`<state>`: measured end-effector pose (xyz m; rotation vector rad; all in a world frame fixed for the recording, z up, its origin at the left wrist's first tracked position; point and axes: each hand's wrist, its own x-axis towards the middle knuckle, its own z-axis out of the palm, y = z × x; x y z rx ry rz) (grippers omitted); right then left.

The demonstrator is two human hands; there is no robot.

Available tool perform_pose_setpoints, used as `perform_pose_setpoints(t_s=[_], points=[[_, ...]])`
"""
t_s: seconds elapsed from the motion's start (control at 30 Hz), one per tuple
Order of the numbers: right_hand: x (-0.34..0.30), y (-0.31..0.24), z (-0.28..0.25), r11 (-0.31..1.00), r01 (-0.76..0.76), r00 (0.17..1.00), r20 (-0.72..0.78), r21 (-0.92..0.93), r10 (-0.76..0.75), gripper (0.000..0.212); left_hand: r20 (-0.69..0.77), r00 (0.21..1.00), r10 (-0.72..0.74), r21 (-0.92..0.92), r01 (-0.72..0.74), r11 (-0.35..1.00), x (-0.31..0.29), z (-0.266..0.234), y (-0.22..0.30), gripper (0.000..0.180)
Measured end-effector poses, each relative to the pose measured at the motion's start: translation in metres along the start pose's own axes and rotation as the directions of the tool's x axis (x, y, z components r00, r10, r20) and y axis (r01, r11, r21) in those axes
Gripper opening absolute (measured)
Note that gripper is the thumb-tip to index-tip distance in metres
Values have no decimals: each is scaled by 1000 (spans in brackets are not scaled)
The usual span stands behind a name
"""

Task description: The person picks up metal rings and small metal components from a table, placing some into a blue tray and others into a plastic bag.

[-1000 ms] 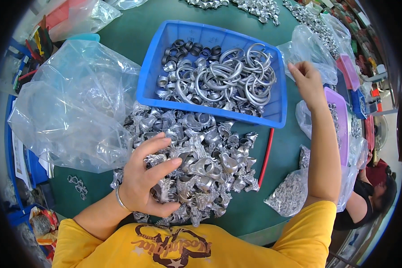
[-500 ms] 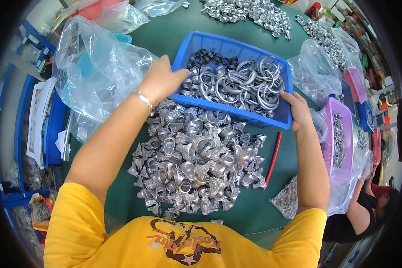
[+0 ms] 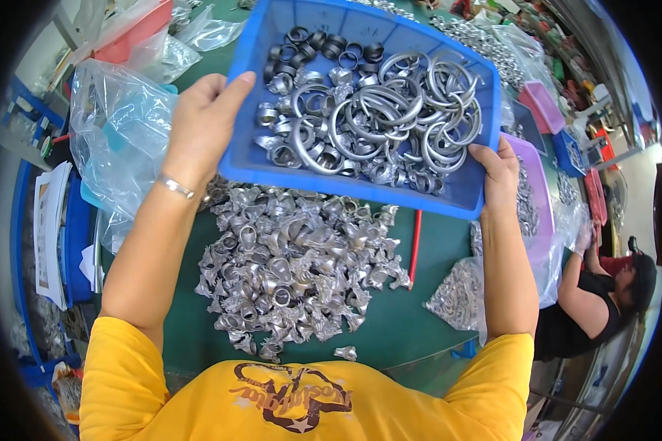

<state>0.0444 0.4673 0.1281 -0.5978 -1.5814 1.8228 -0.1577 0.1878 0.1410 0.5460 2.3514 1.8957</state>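
Observation:
A blue plastic bin [image 3: 324,187] is held up above the green table, with my hands on its two short sides. My left hand [image 3: 206,121] grips the left wall, thumb over the rim. On the right wall my right hand [image 3: 499,176] is closed, its thumb at the rim. Inside lie silver bangle-like hoops [image 3: 390,110], smaller silver rings [image 3: 283,151] and dark ring bands [image 3: 333,46] at the far left. Below the bin a large heap of silver cast rings [image 3: 294,257] covers part of the table; one casting [image 3: 346,353] lies apart near the front edge.
Clear plastic bags [image 3: 125,147] lie at the left. A red stick [image 3: 416,246] is right of the heap, near a bag of small metal pieces [image 3: 460,294]. A purple basket [image 3: 541,198] stands farther right, and another person [image 3: 596,301] sits beyond it.
Both hands have lifted the blue bin off the table, bringing it closer and tilting it so that more of its inside shows. My view has shifted slightly.

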Motion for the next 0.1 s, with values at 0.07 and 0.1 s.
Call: perform_pose_setpoints(t_s=[0.07,0.1], points=[[-24,-26,-9,996,87,996,17,12,-87,24,-4,997,77,-86,-77,993,-12,-9,12,33],[-36,-34,-8,995,101,995,17,28,-101,27,-31,995,95,-87,-98,991,-26,-13,24,32]])
